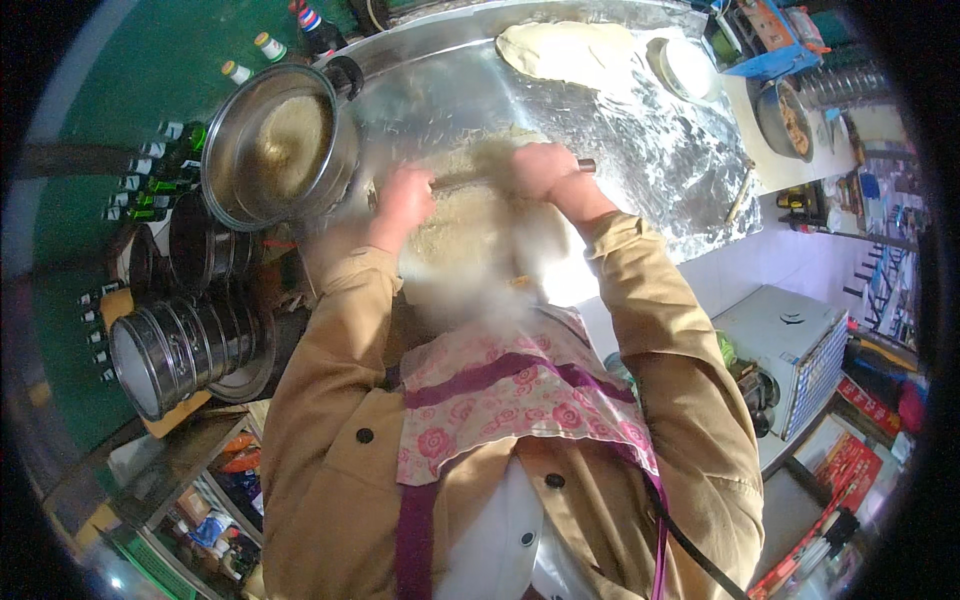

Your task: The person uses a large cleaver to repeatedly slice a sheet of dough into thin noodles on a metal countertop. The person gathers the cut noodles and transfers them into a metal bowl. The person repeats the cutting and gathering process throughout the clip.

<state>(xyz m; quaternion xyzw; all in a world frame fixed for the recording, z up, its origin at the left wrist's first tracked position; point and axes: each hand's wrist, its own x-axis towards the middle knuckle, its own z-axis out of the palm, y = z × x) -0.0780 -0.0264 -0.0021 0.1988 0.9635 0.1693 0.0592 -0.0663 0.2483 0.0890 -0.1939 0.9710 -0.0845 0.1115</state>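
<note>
- Both hands are closed on one wooden rolling pin [500, 174]: the left hand [403, 198] wraps its left part and the right hand [545, 170] its right part, with the dark end of the pin sticking out just past the right fist
- Under the pin lies a pale sheet of dough [470, 225], blurred and dusted, spread on the near part of the metal worktop [640, 150], just in front of the person's chest
- Flour streaks cover the worktop to the right of the hands
- At the far end of the worktop sits a second, smooth mound of dough [570, 50], well apart from the hands
- Beside that mound, to its right, stands a small round white bowl [688, 68]
- Left of the left hand, near it, stands a large steel pot [280, 145] with a black handle; its contents look yellowish and grainy, though I cannot tell what they are
- Below the pot, at the left, lies a stack of round metal steamer rings [185, 345] tipped on its side
- Green glass bottles [150, 180] with white caps stand in rows on the green floor at the far left
- Another thin wooden stick [741, 193] lies at the right edge of the worktop, apart from both hands
- The person wears a tan jacket with dark buttons and a pink flowered apron [500, 395]
</note>
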